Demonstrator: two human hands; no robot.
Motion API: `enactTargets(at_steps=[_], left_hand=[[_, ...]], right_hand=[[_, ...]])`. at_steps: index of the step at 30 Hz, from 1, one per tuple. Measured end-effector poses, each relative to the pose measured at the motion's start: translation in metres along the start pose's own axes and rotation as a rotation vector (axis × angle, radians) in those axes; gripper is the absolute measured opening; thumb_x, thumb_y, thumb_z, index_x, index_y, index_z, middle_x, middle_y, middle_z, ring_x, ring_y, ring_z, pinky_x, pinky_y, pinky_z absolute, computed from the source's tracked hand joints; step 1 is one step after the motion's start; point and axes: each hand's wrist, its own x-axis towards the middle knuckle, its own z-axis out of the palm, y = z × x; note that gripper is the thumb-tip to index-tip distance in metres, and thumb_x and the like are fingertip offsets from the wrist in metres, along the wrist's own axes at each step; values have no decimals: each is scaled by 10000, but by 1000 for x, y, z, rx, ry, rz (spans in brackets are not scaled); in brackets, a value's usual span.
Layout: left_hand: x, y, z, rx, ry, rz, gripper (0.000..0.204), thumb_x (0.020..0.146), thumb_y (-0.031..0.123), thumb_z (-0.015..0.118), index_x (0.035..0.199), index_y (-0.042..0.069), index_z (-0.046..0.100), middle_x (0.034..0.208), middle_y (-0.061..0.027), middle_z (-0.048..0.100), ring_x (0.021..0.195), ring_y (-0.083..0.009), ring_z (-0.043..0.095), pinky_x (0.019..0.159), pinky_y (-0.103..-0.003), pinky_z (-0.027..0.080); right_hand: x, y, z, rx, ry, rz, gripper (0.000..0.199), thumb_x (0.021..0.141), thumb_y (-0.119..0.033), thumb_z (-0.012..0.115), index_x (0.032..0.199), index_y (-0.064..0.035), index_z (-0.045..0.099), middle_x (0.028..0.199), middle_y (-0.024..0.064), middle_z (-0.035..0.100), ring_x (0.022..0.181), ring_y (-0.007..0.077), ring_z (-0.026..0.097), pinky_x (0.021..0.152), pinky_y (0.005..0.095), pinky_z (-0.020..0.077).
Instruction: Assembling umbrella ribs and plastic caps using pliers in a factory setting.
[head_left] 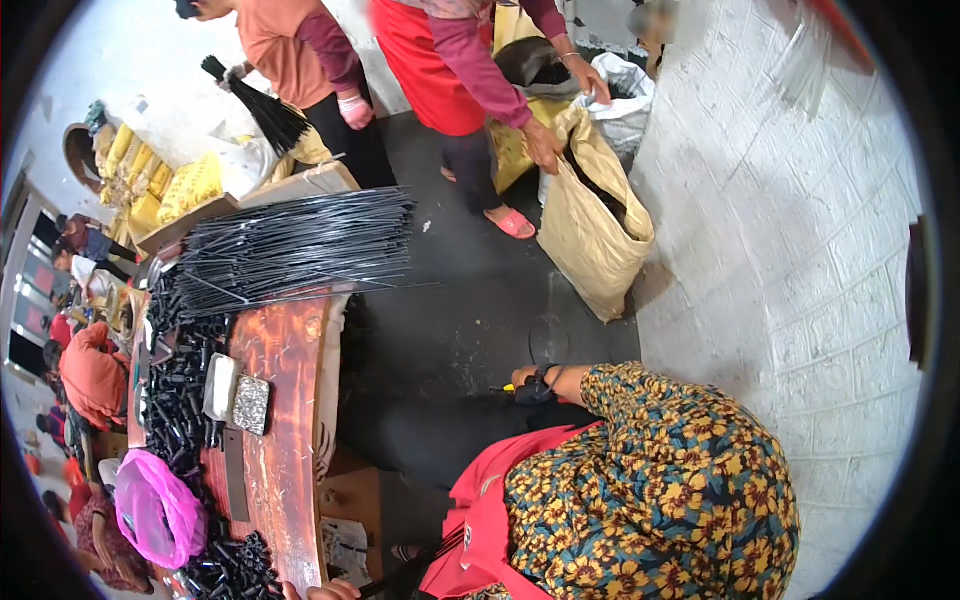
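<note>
Dark floor [470,325]; right hand [524,376] curled at yellow item [508,388]; left hand [328,591] cropped.

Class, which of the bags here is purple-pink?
The thin plastic bag beside the black parts on the red-brown table; the large sacks elsewhere are tan, yellow or white.
</note>
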Motion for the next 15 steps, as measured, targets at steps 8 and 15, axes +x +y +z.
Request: enactTargets(at_steps=[8, 15], left_hand=[[12, -5, -13, -29, 16, -36, 928, 862, 732, 117, 1264, -11, 503, 425, -16, 287, 327, -127, 204, 341, -271, 288], [16, -3, -11, -38, 98, -72, 900, 873, 724, 137, 1199, -14, 537, 416, -1, 247, 322, -117, 215, 333, -269, 247]], right_hand=[[-12, 26, -13, 200, -115, -349, 202, 695, -188, 714, 598, -61, 590, 533, 93, 529, 481, 259, 501, 488, 386, 374], [-15, 103, -22, 55, -417, -403, 206, 689, -160, 710, 585, -55, 567, 494, 110, 495, 415, 271, 452, 434, 389, 317]])
